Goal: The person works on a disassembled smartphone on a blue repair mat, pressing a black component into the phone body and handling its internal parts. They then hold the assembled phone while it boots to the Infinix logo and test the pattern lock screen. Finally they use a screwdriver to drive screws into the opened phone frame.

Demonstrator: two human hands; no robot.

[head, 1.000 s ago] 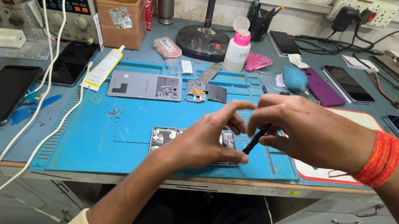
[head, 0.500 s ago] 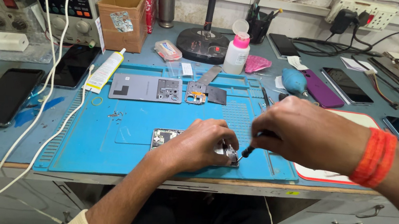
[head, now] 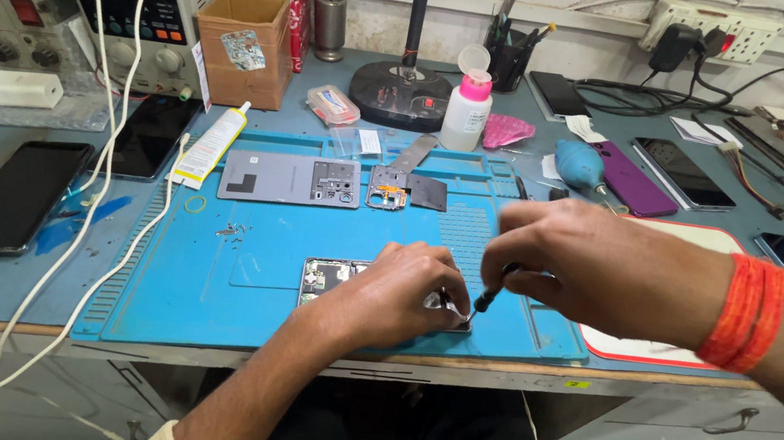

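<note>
Head view looks down on one opened phone lying face down near the 6 o'clock edge of the blue work mat, its bare circuitry and metal shields exposed at the end that shows; the rest is hidden under the hands. One left hand presses down on it, its grip flat and closed over the phone's middle. One right hand, at 3 o'clock of the phone, has its grip pinched together around one thin dark screwdriver, whose tip touches the phone just beside the left fingers. An orange thread band wraps that wrist.

At 12 o'clock of the phone, on the mat, lie one grey back cover and one small circuit board. One white glue tube lies at 10 o'clock. One pink-capped bottle stands further up on the counter, near one purple phone.
</note>
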